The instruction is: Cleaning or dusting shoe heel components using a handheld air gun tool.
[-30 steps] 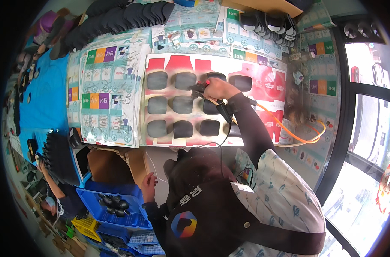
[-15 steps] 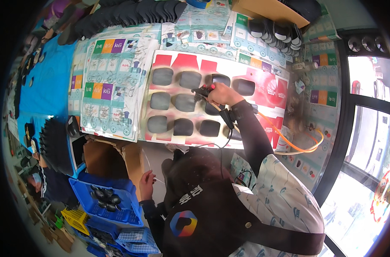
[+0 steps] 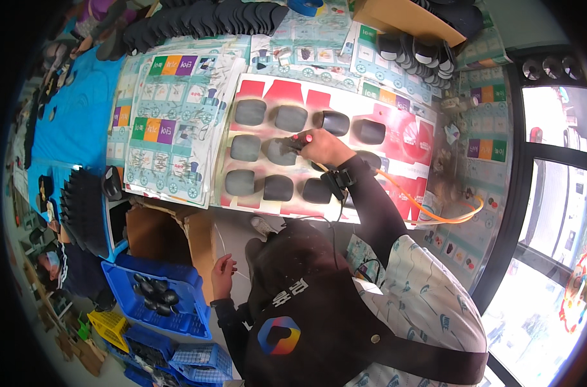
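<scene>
My right hand [image 3: 329,151] is closed round a small dark spray gun [image 3: 296,142] with red knobs. An orange hose [image 3: 422,209] runs from it to the right. Below the gun lies a red and white cardboard sheet [image 3: 277,90] bearing several dark, rounded-square pieces in rows. The gun is over a middle-row piece [image 3: 277,153], partly covering it. Pieces on the left, like this one [image 3: 245,148], look matte grey; one at the upper right [image 3: 334,122] is blacker and glossier. My left hand [image 3: 222,274] hangs beside the table, empty, fingers loosely bent and apart.
Printed sheets [image 3: 171,129] lie left of the cardboard. Overlapping dark pieces [image 3: 209,24] line the back; more stand by a carton [image 3: 403,16] at the far right. Below left are a cardboard box [image 3: 203,248] and a blue crate [image 3: 122,290] holding black pieces. Another person [image 3: 80,271] is at far left.
My right hand and the spray gun have moved slightly left and down over the middle row. The view has shifted a little. My left hand still hangs at my side.
</scene>
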`<state>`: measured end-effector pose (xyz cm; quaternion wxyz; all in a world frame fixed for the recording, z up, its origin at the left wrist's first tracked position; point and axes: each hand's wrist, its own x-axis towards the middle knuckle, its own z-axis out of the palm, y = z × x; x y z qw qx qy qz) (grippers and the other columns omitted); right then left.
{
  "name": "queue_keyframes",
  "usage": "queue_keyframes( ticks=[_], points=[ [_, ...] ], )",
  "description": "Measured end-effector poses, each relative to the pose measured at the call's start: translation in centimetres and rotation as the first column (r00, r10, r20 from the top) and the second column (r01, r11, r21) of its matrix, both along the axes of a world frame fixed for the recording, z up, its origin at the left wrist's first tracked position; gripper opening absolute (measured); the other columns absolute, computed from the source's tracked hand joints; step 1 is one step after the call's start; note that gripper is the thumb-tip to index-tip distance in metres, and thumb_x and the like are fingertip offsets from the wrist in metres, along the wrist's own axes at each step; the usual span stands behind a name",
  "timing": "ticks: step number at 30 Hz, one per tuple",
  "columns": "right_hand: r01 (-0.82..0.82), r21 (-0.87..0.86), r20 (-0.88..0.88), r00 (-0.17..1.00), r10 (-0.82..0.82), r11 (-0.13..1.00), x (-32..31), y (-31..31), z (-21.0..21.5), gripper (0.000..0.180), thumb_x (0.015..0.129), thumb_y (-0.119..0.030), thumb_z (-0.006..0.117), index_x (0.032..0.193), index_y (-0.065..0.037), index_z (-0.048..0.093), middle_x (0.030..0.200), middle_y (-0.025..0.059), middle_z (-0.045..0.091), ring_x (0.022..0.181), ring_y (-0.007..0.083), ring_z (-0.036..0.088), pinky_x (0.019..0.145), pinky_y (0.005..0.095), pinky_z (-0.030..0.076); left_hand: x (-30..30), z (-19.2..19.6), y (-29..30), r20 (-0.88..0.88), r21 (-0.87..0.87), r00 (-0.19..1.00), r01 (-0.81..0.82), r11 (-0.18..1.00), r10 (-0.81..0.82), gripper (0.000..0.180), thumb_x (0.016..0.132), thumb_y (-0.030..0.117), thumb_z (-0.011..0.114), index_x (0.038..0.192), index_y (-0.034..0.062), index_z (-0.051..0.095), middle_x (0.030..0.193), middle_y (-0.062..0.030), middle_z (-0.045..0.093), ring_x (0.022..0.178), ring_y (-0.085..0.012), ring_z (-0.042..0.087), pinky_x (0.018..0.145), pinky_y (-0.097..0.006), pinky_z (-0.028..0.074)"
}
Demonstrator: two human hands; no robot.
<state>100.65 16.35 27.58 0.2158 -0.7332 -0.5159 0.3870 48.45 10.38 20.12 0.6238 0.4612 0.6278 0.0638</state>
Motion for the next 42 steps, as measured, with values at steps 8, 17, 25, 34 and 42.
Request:
queue_keyframes(
  ticks=[8, 17, 25, 34, 42],
  points=[
    [0.150, -0.046, -0.039, 0.988, -0.152, 0.988, -5.9, -8.3, 5.8, 0.031, 0.082, -0.014, 0.063, 0.110, -0.003, 0.071, 0.093, 0.0268, 0.069, 0.092, 0.0456, 0.066, 0.081, 0.0485, 0.053, -3.6, -1.9, -1.4, 0.046, 0.060, 0.998, 0.049, 0.997, -0.051, 0.028, 0.103, 0.017, 0.061, 0.125, 0.0017, 0.065, 0.097, -0.0077, 0.071, 0.082, -0.0137, 0.065, 0.074, -0.027, 0.053],
    [0.110, 0.198, 0.027, 0.993, -0.118, 0.974, -13.5, -13.3, 1.1, 0.022, 0.085, -0.011, 0.058, 0.104, -0.006, 0.067, 0.091, 0.0232, 0.068, 0.088, 0.0460, 0.066, 0.076, 0.0545, 0.050, -9.9, -2.8, -2.5, 0.108, 0.094, 0.992, 0.057, 0.994, -0.067, 0.029, 0.104, 0.021, 0.061, 0.127, 0.0044, 0.065, 0.101, -0.0045, 0.071, 0.082, -0.0108, 0.063, 0.075, -0.025, 0.051],
    [0.118, 0.200, 0.077, 0.988, -0.136, 0.973, -14.9, -14.8, -1.1, 0.031, 0.078, -0.009, 0.059, 0.109, -0.003, 0.065, 0.098, 0.0214, 0.066, 0.094, 0.0465, 0.063, 0.080, 0.0500, 0.050, -14.6, -1.3, -5.4, 0.021, 0.100, 0.999, 0.047, 0.994, -0.050, 0.030, 0.103, 0.022, 0.062, 0.126, 0.0037, 0.065, 0.101, -0.0045, 0.071, 0.082, -0.0111, 0.063, 0.073, -0.025, 0.050],
    [0.224, 0.237, 0.171, 0.948, -0.268, 0.945, -15.2, -16.7, -0.2, 0.024, 0.086, -0.014, 0.059, 0.105, -0.008, 0.071, 0.095, 0.0230, 0.071, 0.091, 0.0470, 0.066, 0.079, 0.0541, 0.053, -16.9, -1.6, -6.7, 0.054, 0.134, 0.999, -0.001, 0.991, -0.006, 0.031, 0.104, 0.025, 0.061, 0.126, 0.0040, 0.065, 0.101, -0.0048, 0.071, 0.082, -0.0116, 0.064, 0.073, -0.026, 0.051],
    [0.215, 0.162, 0.130, 0.963, -0.237, 0.963, -15.4, -15.0, 0.8, 0.020, 0.087, -0.018, 0.062, 0.102, -0.007, 0.069, 0.091, 0.0260, 0.069, 0.090, 0.0487, 0.065, 0.078, 0.0546, 0.053, -16.9, -1.6, -6.1, 0.018, 0.179, 1.000, 0.000, 0.984, -0.003, 0.029, 0.102, 0.020, 0.063, 0.121, -0.0012, 0.069, 0.098, -0.0107, 0.075, 0.081, -0.0145, 0.070, 0.075, -0.029, 0.056]
  ],
)
